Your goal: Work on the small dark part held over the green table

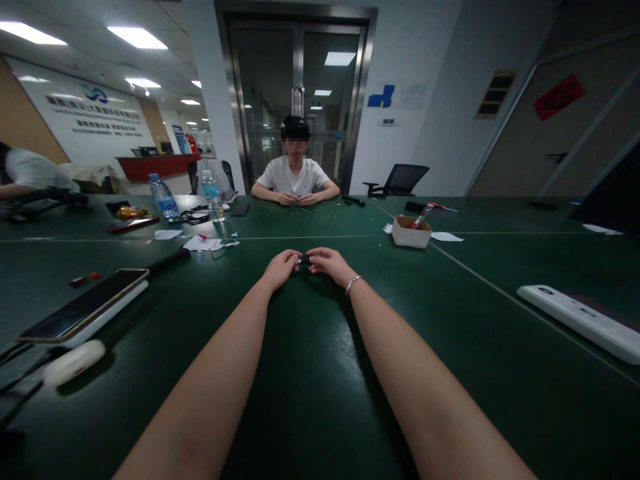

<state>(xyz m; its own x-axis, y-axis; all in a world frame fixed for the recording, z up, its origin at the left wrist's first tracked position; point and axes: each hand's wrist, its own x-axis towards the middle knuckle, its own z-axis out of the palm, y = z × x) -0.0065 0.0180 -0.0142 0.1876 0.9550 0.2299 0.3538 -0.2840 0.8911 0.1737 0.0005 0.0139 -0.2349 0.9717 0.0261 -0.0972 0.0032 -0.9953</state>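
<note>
Holding a small black thing (305,259) in the fingertips of both hands, out in front, to the left of the paper box (411,233) and a bit nearer than it. Pinching one end, the shiny one, with the left hand (282,269), and gripping the other end with the right hand (330,264), on the side toward the box. Keeping the small black thing right between the two hands, touching both, just over or on the green table (305,373); too hard to tell which. Wearing a silver bracelet (353,286) on the right wrist, nearer than the box. Facing a person (296,175) in a white shirt, across the table, farther than the box and to its left. Also seeing two water bottles (213,197) far to the left of the box, a phone (87,305) to its left and nearer, and a long white thing (580,321) to its right and nearer.
</note>
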